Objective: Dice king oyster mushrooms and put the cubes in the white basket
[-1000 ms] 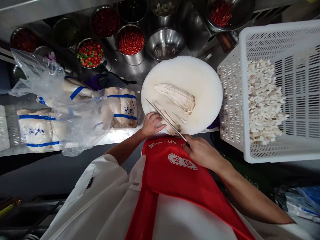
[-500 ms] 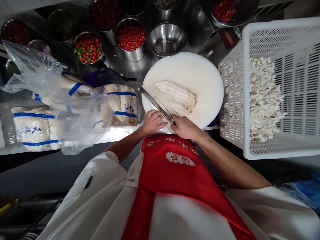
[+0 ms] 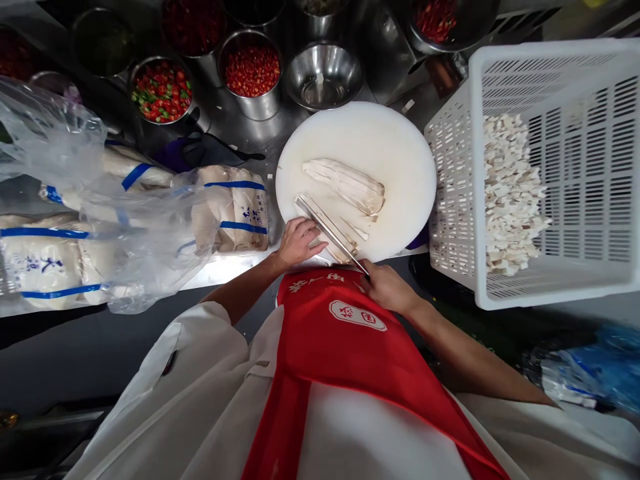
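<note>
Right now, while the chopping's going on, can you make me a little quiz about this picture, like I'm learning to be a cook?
1. Which hand holds the knife?
2. True or false: the white basket stands to the right of the round board.
3. Pick one. The stripes on the plastic packages are: a) green, b) blue, c) yellow.

Key: 1. The right hand. 2. True. 3. b.

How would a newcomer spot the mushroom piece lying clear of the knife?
Find the round white board, left of the white basket. Near its middle, beyond the knife, lies a long, pale mushroom piece. It is far thicker than the thin sliver between it and the knife.
</note>
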Demonstrator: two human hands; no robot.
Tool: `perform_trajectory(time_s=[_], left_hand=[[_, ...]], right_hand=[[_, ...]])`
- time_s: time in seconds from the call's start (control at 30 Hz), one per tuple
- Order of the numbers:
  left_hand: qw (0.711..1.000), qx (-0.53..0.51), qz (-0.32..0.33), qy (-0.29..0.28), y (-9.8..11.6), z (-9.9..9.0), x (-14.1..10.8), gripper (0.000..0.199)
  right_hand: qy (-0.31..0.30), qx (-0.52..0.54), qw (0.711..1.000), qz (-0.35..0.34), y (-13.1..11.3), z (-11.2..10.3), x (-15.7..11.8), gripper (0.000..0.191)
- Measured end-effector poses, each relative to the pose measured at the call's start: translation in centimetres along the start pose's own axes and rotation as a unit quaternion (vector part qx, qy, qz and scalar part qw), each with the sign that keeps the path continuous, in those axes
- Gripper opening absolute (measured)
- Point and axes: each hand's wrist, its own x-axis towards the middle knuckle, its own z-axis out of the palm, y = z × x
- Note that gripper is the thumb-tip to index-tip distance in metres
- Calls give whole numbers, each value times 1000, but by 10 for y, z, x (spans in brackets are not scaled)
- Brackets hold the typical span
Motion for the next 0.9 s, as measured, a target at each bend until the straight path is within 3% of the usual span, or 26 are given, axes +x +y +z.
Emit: perform_trajectory(time_s=[0.13, 0.27, 0.37, 0.57, 0.7, 0.9], left_hand=[[1000, -3, 15, 5, -3, -4, -2, 33], [999, -16, 35, 1, -4, -10, -4, 30], [999, -7, 36, -6, -4, -13, -5, 27], [1000, 9, 15, -20, -5, -12, -6, 27], [1000, -15, 16, -9, -7, -11, -5, 26], [1000, -7, 21, -3, -11, -8, -4, 26]], right_hand=[[29, 61, 997, -41, 1, 7, 4, 48], [3, 164, 982, -88, 4, -9, 3, 69], [0, 189, 979, -79, 2, -21, 1, 61], [75, 117, 986, -93, -12, -29, -24, 53], [54, 44, 996, -57, -21, -32, -37, 51], [40, 34, 995, -81, -24, -34, -33, 47]])
